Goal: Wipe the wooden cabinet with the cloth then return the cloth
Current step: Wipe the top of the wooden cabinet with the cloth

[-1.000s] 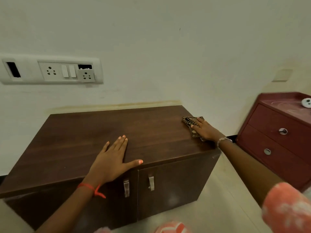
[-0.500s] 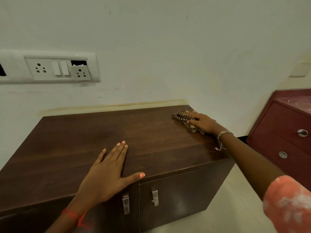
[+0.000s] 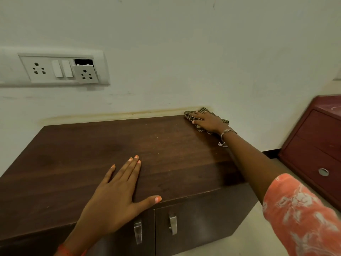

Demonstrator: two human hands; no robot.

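We see a dark wooden cabinet standing against a pale wall, and we place everything else by it. The checked cloth lies at the cabinet's far right corner, bunched against the wall, and the right hand presses flat on top of it, fingers spread forward over the fabric rather than curled round it, so the grip is apart and laid on the cloth, which shows ahead of the fingertips and out behind the wrist. A thin bracelet hangs at that wrist, and a patterned orange sleeve covers the upper arm off the cabinet's right front corner. The left hand rests palm down near the cabinet's front edge, fingers together and straight, thumb splayed along the edge, holding nothing and well apart from the cloth. Below that edge two metal handles sit side by side on the cabinet doors. A switch and socket panel is mounted on the wall above the cabinet's left part, and a red drawer unit stands to the cabinet's right.
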